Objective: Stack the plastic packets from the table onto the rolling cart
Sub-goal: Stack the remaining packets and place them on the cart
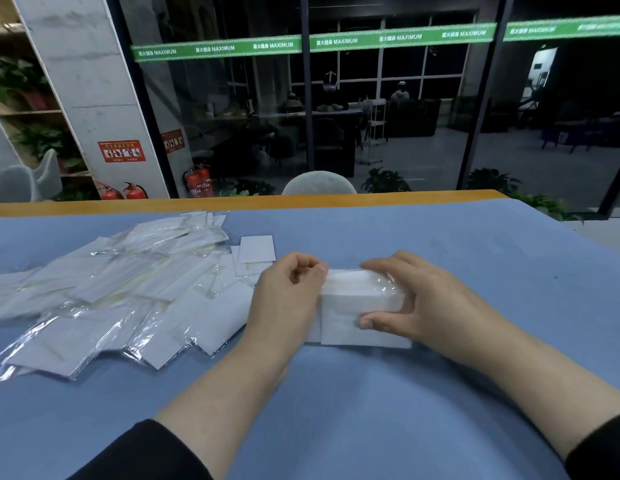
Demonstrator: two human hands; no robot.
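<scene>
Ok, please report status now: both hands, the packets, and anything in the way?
Left hand and right hand grip small stack of clear plastic packets on blue table. Loose packet pile waits at left. Cart not in view.

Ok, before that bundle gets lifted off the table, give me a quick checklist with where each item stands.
1. Right hand grips the bundle of packets: ok, fingers over the top, thumb at the front.
2. Left hand on the bundle: ok, it holds the bundle's left end.
3. Bundle edges squared up: not ok, a lower packet sticks out toward the front.
4. Bundle apart from the loose pile: cannot tell, the left hand hides the gap.
5. Rolling cart within reach: cannot tell, none shows near the blue table.
</scene>
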